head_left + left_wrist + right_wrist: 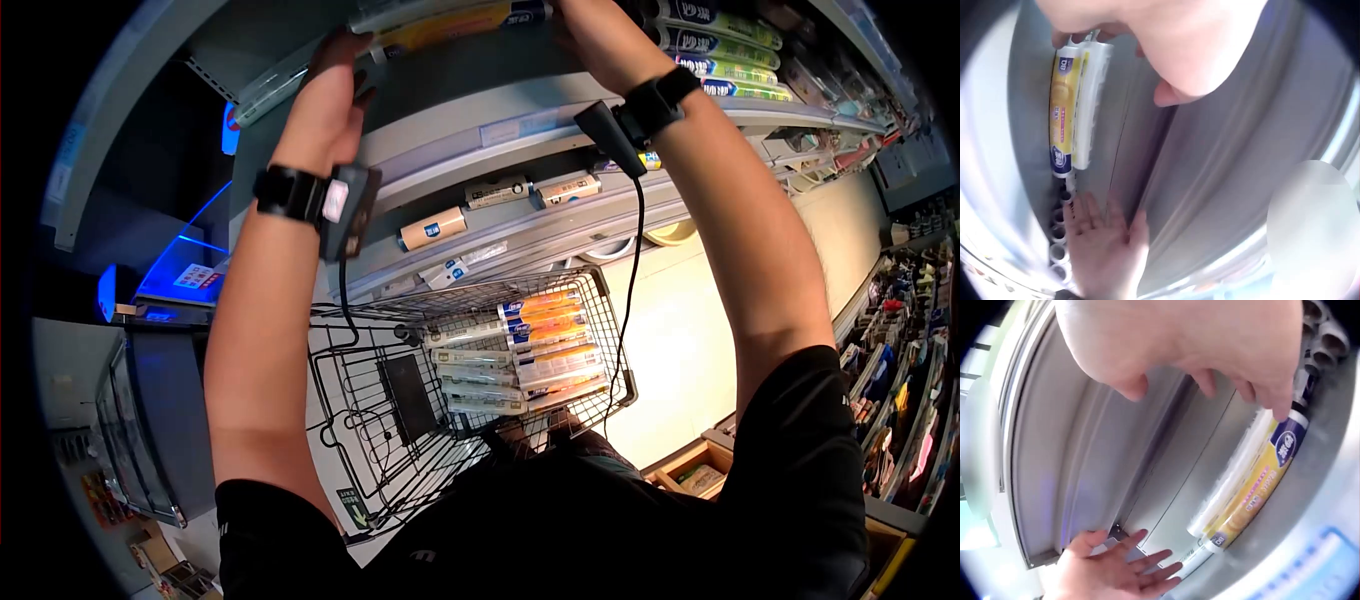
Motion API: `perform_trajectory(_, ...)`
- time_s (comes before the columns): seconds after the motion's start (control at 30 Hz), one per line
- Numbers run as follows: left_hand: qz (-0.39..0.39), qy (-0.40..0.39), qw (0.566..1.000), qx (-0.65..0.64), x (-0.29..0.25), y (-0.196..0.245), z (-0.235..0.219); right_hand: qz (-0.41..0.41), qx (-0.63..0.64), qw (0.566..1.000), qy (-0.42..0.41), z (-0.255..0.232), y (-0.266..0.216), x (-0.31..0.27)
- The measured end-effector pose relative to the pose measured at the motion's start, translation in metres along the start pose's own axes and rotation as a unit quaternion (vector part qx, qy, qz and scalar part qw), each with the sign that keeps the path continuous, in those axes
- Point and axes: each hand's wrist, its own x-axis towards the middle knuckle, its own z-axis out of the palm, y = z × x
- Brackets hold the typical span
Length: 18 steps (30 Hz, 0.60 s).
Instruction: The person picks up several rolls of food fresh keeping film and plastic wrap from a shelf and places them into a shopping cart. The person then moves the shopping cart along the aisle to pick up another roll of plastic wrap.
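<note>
A yellow-and-blue packaged roll (pixel 455 30) lies lengthwise on the upper shelf (pixel 480 85), with a clear-white roll (pixel 1092 106) alongside it. My left hand (pixel 335 95) is at the roll's left end, its fingers spread in the right wrist view. At the opposite end, my right hand (pixel 605 45) reaches in with fingertips right at the blue label, partly cut off by the head view's top edge. The left wrist view shows its fingers extended, palm showing. Another clear roll (pixel 270 95) lies left of my left hand.
Below stands a black wire shopping cart (pixel 625 385) holding several orange-and-clear rolls (pixel 555 325). Several rolls (pixel 432 230) lie on the lower shelf. Green-labelled rolls (pixel 720 45) are stacked at the upper right. A black cable (pixel 630 290) hangs from the right wrist camera.
</note>
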Motion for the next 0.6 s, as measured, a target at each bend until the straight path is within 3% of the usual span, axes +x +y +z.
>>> perform_trajectory(0.07,-0.165,0.026,0.985,-0.044,0.070,-0.011,-0.026,0.035,0.055,0.998,-0.003,0.007,-0.009,0.022)
perform_trajectory(0.1,-0.023,-0.073,0.987,0.143,0.111,-0.035,-0.054,-0.003,0.076,0.997,-0.012,0.008,0.007,0.046)
perform_trajectory(0.17,-0.029,-0.057,0.993,0.103,0.121,-0.032,-0.042,-0.106,0.088,0.988,-0.070,0.005,0.036,0.087)
perform_trajectory(0.27,-0.045,-0.040,0.995,0.074,0.132,-0.031,-0.021,-0.104,0.001,0.994,-0.021,0.004,0.056,0.110)
perform_trajectory(0.3,-0.049,-0.040,0.996,0.069,0.134,-0.033,-0.016,0.021,0.023,0.998,-0.046,0.002,0.042,0.100)
perform_trajectory(0.43,-0.059,-0.061,0.995,0.055,0.133,-0.041,-0.005,-0.033,0.073,0.990,-0.112,-0.003,0.065,0.117)
perform_trajectory(0.5,-0.063,-0.075,0.994,0.050,0.132,-0.041,-0.002,0.017,0.040,0.999,-0.014,-0.001,0.061,0.109)
perform_trajectory(0.53,-0.066,-0.084,0.993,0.046,0.131,-0.041,0.000,0.017,0.040,0.999,-0.012,-0.003,0.053,0.103)
perform_trajectory(0.6,-0.072,-0.102,0.992,0.036,0.124,-0.041,0.000,0.128,0.076,0.989,-0.022,-0.006,0.038,0.092)
